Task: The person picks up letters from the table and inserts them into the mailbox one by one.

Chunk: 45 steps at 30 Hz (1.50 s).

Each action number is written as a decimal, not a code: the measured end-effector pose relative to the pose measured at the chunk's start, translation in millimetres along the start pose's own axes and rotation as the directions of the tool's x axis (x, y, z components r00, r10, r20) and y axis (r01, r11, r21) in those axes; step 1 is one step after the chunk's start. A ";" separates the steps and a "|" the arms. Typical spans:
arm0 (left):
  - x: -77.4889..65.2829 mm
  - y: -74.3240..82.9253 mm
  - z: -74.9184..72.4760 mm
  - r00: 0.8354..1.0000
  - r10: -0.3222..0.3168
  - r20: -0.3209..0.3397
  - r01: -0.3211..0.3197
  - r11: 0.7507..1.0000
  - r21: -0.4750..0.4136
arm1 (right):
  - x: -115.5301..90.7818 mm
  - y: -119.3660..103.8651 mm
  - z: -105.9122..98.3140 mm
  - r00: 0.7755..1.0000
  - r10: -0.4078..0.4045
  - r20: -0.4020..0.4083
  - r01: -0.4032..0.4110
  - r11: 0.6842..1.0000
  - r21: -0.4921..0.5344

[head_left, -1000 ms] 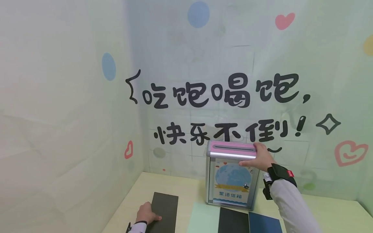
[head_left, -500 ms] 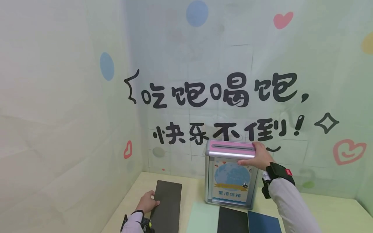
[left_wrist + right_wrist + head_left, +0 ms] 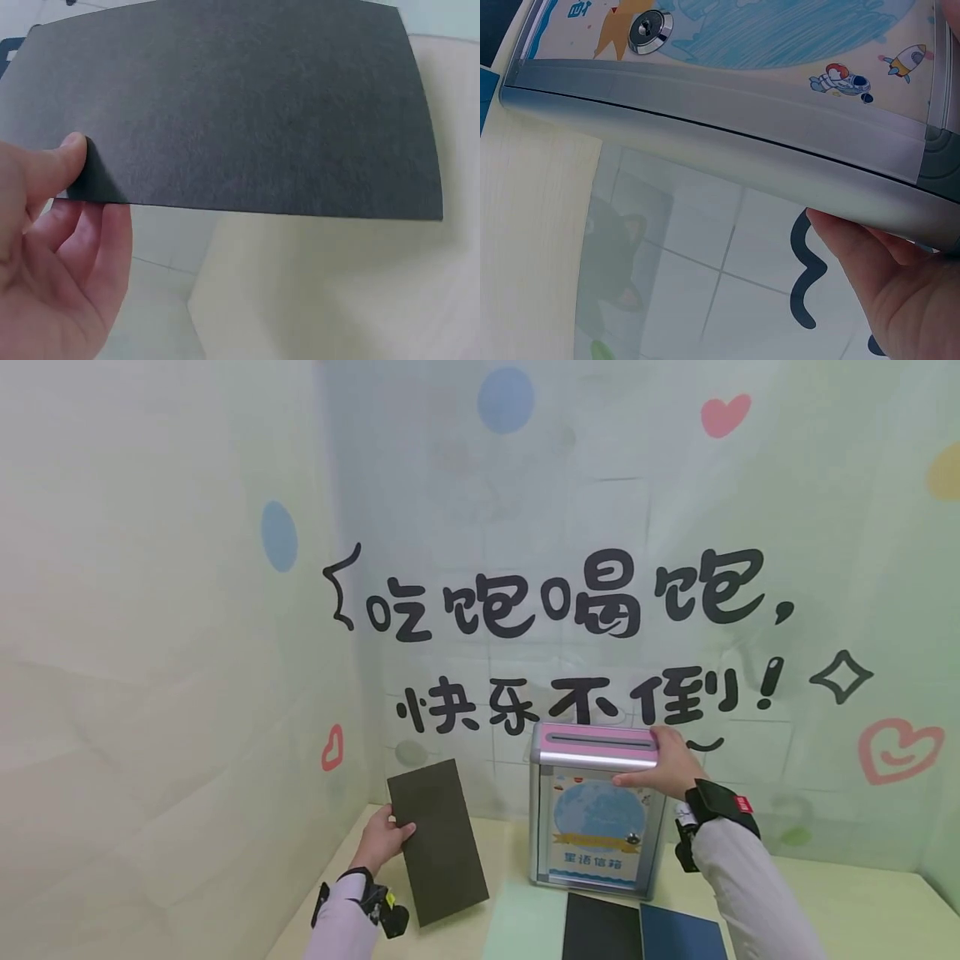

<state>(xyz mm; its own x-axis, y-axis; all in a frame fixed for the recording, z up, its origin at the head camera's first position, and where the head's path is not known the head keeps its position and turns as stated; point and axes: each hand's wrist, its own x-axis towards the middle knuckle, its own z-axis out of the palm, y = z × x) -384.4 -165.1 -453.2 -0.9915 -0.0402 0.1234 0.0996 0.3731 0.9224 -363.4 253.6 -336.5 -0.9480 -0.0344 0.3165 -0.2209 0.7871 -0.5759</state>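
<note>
Black Chinese lettering point(image 3: 581, 683) crosses the far wall point(image 3: 420, 485) in two rows; a blue oval point(image 3: 279, 537) marks the left wall point(image 3: 150, 610).

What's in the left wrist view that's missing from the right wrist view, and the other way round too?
Only the left wrist view shows the left hand gripping the dark panel by its edge.

Only the right wrist view shows the right hand on the silver box, plus the box's lock and astronaut drawing.

Both share part of the pale tabletop.
</note>
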 end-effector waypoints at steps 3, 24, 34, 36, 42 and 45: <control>5.7 8.4 -0.1 1.000 0.008 -0.017 -0.009 0.999 -0.041 | -1.1 -1.1 -1.4 1.000 -0.001 -0.002 0.001 1.000 0.007; 23.2 88.1 -20.0 0.988 0.027 -0.154 -0.070 0.958 -0.278 | -1.7 -2.0 -0.4 1.000 -0.001 0.017 0.001 1.000 -0.002; 27.5 128.4 -31.5 0.984 0.075 -0.164 -0.123 0.943 -0.308 | -0.9 3.9 -0.2 1.000 0.005 0.019 -0.005 1.000 -0.007; 27.4 135.4 -33.3 0.982 0.078 -0.174 -0.129 0.944 -0.304 | -1.0 3.1 -0.2 1.000 0.007 0.026 -0.007 1.000 -0.002; 26.2 155.6 -35.9 0.978 0.110 -0.178 -0.163 0.935 -0.315 | -0.4 2.0 -0.2 1.000 0.005 0.025 -0.005 1.000 0.005; 26.9 166.4 -36.4 0.976 0.121 -0.179 -0.175 0.929 -0.327 | -0.5 2.1 -0.5 1.000 0.002 0.023 -0.002 1.000 0.004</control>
<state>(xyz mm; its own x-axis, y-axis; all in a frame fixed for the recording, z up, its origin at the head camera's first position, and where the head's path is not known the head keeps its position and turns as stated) -391.5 -137.8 -283.1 -0.9413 -0.1599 0.2971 0.2929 0.0501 0.9548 -363.3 255.6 -337.5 -0.9533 -0.0471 0.2984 -0.2203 0.7844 -0.5798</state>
